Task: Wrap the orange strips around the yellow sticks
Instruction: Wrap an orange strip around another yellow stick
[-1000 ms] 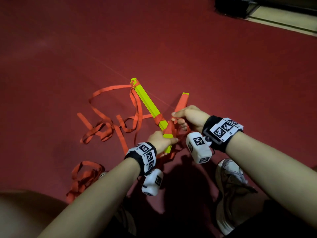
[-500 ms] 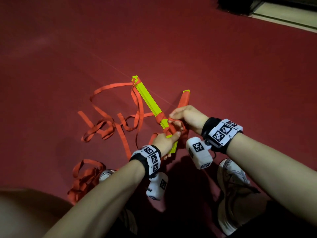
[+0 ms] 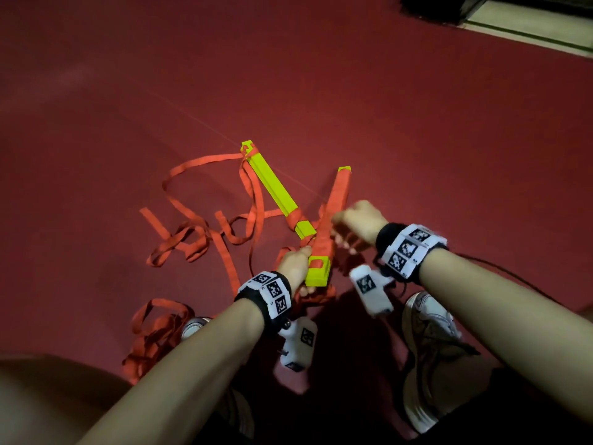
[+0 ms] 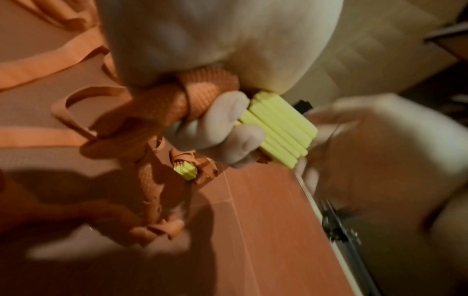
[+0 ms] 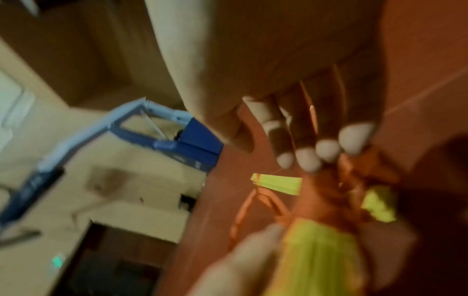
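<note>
Head view looks down from above; wrist views sit close behind the fingers, all sharing the yellow sticks (image 3: 317, 271)

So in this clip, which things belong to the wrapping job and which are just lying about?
Part of the job:
- held yellow stick bundle, gripped by the left hand
- orange strip along it, pulled by the right hand
- second yellow stick
- loose orange strips

Just lying about:
- shoe
- dark cable
- blue frame beyond the red floor
</note>
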